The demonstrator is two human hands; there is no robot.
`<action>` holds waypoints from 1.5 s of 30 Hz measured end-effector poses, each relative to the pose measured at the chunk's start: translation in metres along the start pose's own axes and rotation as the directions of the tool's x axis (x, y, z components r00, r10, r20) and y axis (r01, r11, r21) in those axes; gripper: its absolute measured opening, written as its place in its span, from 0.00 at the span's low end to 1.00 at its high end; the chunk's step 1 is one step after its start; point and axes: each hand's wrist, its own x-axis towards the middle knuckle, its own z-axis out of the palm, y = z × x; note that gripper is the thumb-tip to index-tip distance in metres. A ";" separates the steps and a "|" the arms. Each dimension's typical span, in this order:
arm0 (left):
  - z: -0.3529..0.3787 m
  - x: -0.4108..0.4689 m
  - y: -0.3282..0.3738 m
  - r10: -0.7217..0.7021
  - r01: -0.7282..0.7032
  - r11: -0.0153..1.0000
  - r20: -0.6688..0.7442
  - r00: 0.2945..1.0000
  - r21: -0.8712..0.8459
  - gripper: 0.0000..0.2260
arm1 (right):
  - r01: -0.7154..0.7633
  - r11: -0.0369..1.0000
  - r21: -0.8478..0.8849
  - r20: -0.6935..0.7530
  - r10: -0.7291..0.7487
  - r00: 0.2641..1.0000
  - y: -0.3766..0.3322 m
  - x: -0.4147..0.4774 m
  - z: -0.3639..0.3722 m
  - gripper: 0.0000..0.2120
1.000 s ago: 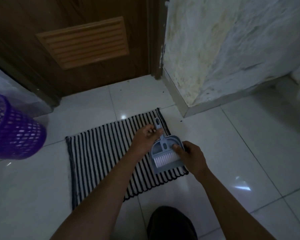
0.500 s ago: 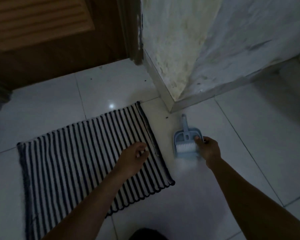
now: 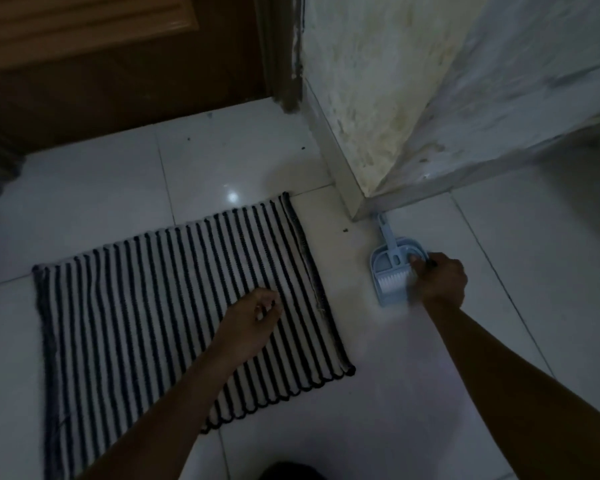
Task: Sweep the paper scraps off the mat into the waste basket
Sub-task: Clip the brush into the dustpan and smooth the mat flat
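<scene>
Paper scraps were not visible on the mat (image 3: 174, 306) — it lay flat on the floor. My right hand (image 3: 440, 282) gripped the dustpan (image 3: 392, 271) rim beside it; my left hand (image 3: 253, 323) hovered loosely curled, empty. Scraps seemed light — easily scattered, so I judged gentle strokes best.
</scene>
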 end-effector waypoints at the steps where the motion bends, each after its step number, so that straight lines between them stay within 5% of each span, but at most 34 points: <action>1: -0.003 -0.003 -0.002 -0.005 0.005 1.000 -0.008 1.000 0.004 0.05 | -0.021 0.999 -0.042 0.007 0.021 1.000 -0.003 0.000 -0.001 0.21; 5: -0.019 -0.014 -0.016 -0.022 0.022 1.000 -0.045 0.999 0.011 0.05 | -0.037 0.993 -0.114 -0.116 0.024 0.993 -0.017 -0.018 -0.001 0.20; 8: -0.032 -0.024 -0.034 -0.055 0.058 0.998 -0.092 0.994 0.027 0.10 | 0.384 0.905 -0.183 -0.155 -0.412 0.898 -0.035 -0.057 0.013 0.17; 10: -0.042 -0.034 -0.048 -0.061 0.071 0.995 -0.122 0.991 0.076 0.14 | 0.676 0.728 -0.110 -0.033 -0.683 0.730 -0.052 -0.091 0.032 0.16; 12: -0.053 -0.046 -0.069 -0.058 0.088 0.982 -0.175 0.983 0.166 0.17 | 0.794 0.608 -0.017 0.135 -0.785 0.604 -0.070 -0.128 0.054 0.16; 18: -0.085 -0.080 -0.145 -0.142 0.225 0.860 -0.207 0.968 0.458 0.28 | 0.844 0.535 -0.045 0.594 -0.664 0.453 -0.092 -0.211 0.113 0.30; 24: -0.101 -0.108 -0.215 -0.132 0.212 0.797 -0.181 0.975 0.565 0.33 | 0.823 0.533 -0.195 0.655 -0.554 0.514 -0.088 -0.227 0.124 0.34; 33: -0.129 -0.099 -0.241 -0.071 0.162 0.850 -0.195 0.978 0.501 0.39 | 0.757 0.613 -0.226 0.686 -0.452 0.570 -0.105 -0.230 0.122 0.36; 40: -0.163 -0.081 -0.236 0.041 0.207 0.878 -0.500 0.865 0.431 0.21 | 0.694 0.678 -0.245 0.534 -0.503 0.680 -0.117 -0.260 0.127 0.35; 45: -0.201 -0.080 -0.265 0.118 0.172 0.735 -0.373 0.920 0.656 0.22 | 0.658 0.716 -0.233 0.649 -0.389 0.654 -0.152 -0.264 0.153 0.42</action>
